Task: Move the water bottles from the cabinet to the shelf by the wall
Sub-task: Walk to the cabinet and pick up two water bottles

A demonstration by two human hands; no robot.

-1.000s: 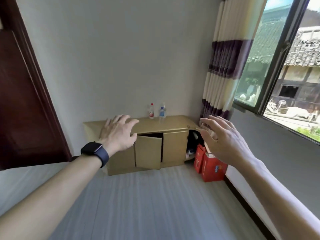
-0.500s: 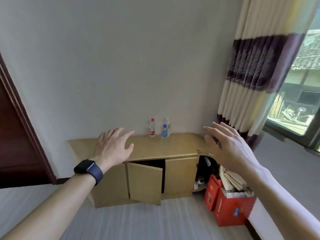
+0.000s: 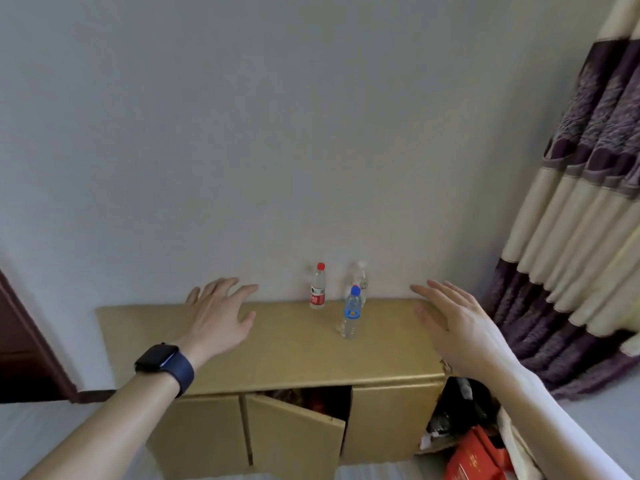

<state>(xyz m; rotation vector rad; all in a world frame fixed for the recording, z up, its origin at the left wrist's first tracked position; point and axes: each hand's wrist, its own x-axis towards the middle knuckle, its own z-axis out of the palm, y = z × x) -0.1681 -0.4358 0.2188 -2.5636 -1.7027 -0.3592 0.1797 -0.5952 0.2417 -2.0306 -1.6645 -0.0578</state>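
In the head view, three water bottles were seen standing upright on the top of the tan cabinet, close to the wall: a red-capped bottle at the back, a blue-capped bottle nearer the front, and a clear bottle behind the blue one (blurred and partly hidden). The left hand, with a dark watch on its wrist, was held over the cabinet top with fingers spread and nothing in it. The right hand was likewise splayed and empty, to the right of the bottles. Neither hand was touching a bottle.

The reach was judged to be the step in hand. A good grasp would be taken around the middle of a bottle, the blue-capped one first, since it stood in front of the clear one and could be knocked over.

Open room was seen on the cabinet top on both sides of the bottles. A cabinet door stood ajar below, red boxes lay by the right end, and a curtain hung beyond. No shelf was in view.
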